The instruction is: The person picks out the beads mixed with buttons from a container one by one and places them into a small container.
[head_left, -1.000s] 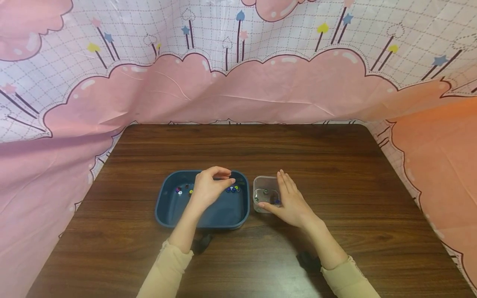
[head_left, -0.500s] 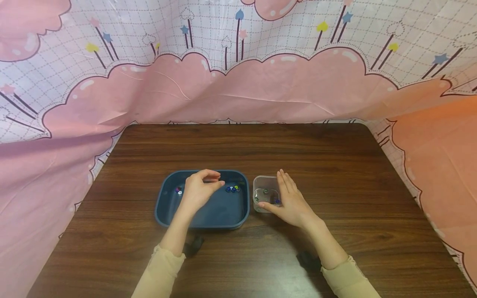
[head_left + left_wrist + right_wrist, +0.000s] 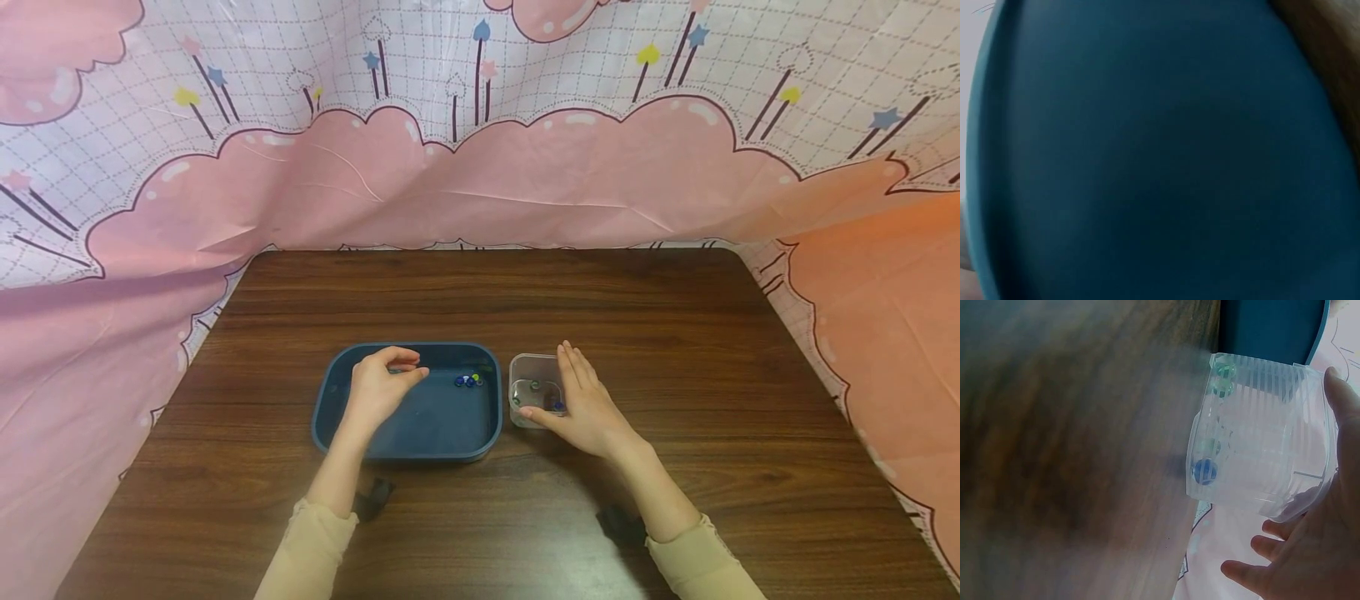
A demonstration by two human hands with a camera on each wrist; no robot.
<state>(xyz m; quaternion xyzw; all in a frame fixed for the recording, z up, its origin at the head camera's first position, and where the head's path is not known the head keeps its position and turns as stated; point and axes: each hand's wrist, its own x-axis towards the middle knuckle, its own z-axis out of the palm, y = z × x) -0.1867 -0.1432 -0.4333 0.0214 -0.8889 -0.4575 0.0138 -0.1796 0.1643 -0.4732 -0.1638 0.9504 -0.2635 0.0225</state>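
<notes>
My left hand (image 3: 377, 390) hovers over the left part of a dark blue tray (image 3: 438, 429), thumb and fingertips bent toward each other with a gap. Nothing shows between them. Several small marbles (image 3: 470, 382), blue, white and yellow, lie at the tray's back right; the hand covers the back left. My right hand (image 3: 588, 414) rests against a clear plastic container (image 3: 1266, 437), fingers straight along its right side and thumb (image 3: 1338, 394) at its rim. Inside the container are a blue marble (image 3: 1204, 471) and green ones (image 3: 1225, 370). The left wrist view shows mostly the tray's inside.
Both containers stand side by side on a dark wood table (image 3: 487, 292), a narrow gap between them. A pink and white patterned curtain (image 3: 480, 192) hangs behind the table and at its sides.
My left hand has moved left across the tray, from near its back-right marbles to its left part, now covering the marbles there. The right hand and the clear container have stayed put.
</notes>
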